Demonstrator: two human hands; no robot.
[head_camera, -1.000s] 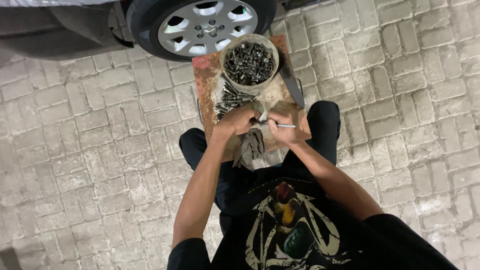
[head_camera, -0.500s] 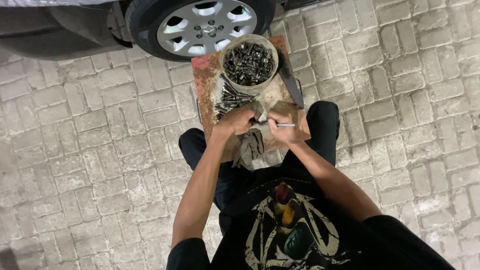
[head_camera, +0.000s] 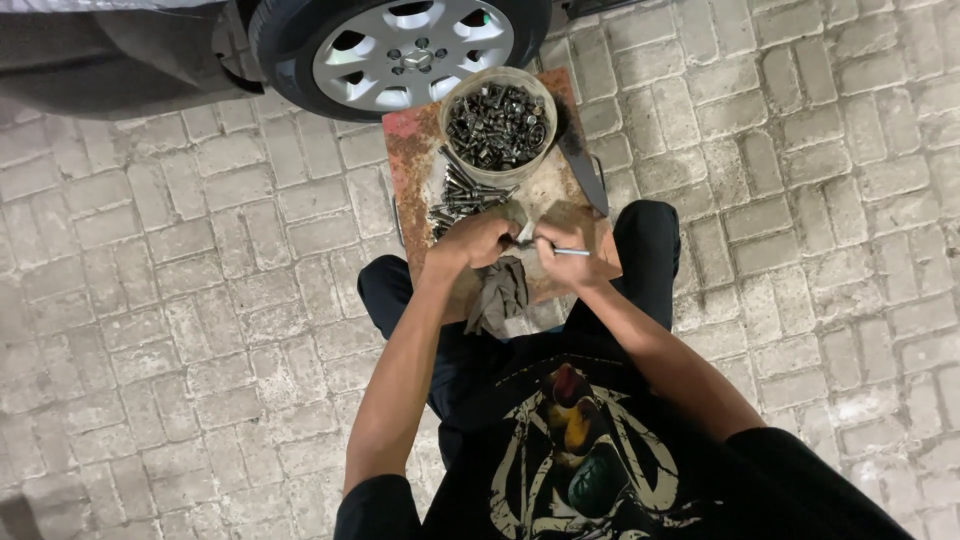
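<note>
Step in hand: the person sits on the paving with a rusty board (head_camera: 410, 150) across the knees, and by my reading is wiping a bolt (head_camera: 572, 252) clean with a rag (head_camera: 500, 290).
Left hand (head_camera: 478, 240): fingers curled together, bunched on the upper part of the rag at the near middle of the board.
Right hand (head_camera: 562, 256): clamped on the bolt, whose bright shank pokes out to the right past the knuckles; the two hands touch each other.
Bolt: held just above the board's near edge, one end hidden between the hands.
Next move, as I judge it: a firm pinch on the bolt, with the cloth kept wrapped close around it.
Tub (head_camera: 497, 125): a round container full of dark nuts and bolts at the board's far edge.
Loose bolts (head_camera: 460, 198): a heap just near of the tub, toward the left side.
Blade (head_camera: 583, 165): a long dark one along the right edge.
Surroundings: grey brick paving (head_camera: 180, 330) outdoors; a car wheel (head_camera: 410, 50) stands just beyond the far edge.
</note>
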